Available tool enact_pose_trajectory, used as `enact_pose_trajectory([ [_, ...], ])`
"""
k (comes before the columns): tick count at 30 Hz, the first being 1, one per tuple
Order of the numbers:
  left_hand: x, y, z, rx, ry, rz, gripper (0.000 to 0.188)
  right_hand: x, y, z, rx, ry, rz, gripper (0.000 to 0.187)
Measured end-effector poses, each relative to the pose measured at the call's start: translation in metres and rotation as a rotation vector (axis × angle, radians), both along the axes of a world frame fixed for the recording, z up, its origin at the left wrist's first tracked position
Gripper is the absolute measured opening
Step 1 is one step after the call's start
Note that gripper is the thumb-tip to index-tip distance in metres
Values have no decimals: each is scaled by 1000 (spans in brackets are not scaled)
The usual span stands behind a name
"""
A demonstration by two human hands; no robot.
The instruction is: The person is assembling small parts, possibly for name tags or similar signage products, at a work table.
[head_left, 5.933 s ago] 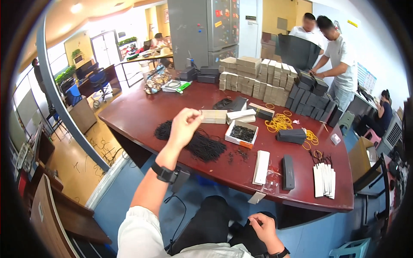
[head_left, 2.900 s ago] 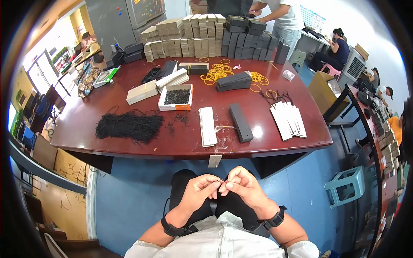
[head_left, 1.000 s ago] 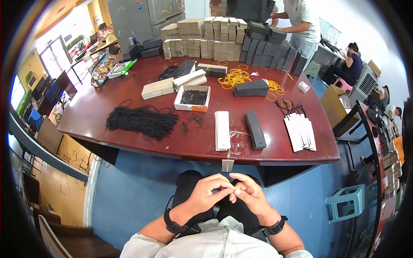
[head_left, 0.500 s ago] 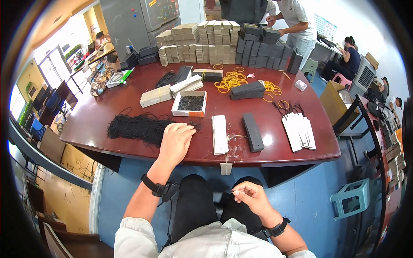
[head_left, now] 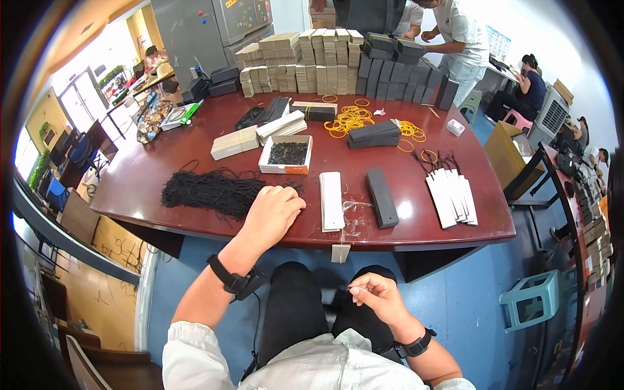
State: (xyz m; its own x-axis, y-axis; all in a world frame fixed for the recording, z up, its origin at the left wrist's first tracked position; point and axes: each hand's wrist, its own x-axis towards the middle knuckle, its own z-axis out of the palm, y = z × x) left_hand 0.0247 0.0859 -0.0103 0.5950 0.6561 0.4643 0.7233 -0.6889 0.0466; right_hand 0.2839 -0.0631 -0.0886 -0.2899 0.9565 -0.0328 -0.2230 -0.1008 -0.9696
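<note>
My left hand (head_left: 276, 209) rests near the front edge of the table, fingers curled downward and close together; its fingertips are hidden, so what they hold, if anything, does not show. Beside it lies a bundle of black cords (head_left: 211, 193). A shallow box of small black pieces (head_left: 290, 153) stands just beyond. Over my lap, my right hand (head_left: 377, 296) pinches a tiny dark thing between thumb and finger, too small to name. To the right of my left hand lie a stack of white card strips (head_left: 331, 201) and a long dark grey box (head_left: 382, 198).
White tags with black cords (head_left: 450, 198) lie at the right. Yellow rubber bands (head_left: 354, 119) surround another dark box (head_left: 374, 134). Stacked beige bundles (head_left: 325, 65) and dark boxes (head_left: 396, 81) line the far edge, with co-workers behind. A teal stool (head_left: 530, 299) stands on the floor.
My left hand has shifted slightly to the right, away from the cord bundle, and its fingers are more curled. My right hand has barely moved.
</note>
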Motion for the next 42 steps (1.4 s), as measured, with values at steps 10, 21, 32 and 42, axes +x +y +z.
enact_pose_trajectory([
  [10,2,21,11,-359,43,50,8,0,1,1,-5,9,-22,10],
  [21,13,-43,5,-274,-341,-74,10,-6,1,15,80,42,-213,5],
  [32,64,-132,-52,-847,-890,-169,16,-16,0,12,186,23,-210,4],
  [42,70,-135,-56,-934,-1124,-175,11,-19,0,19,310,-145,-258,3],
])
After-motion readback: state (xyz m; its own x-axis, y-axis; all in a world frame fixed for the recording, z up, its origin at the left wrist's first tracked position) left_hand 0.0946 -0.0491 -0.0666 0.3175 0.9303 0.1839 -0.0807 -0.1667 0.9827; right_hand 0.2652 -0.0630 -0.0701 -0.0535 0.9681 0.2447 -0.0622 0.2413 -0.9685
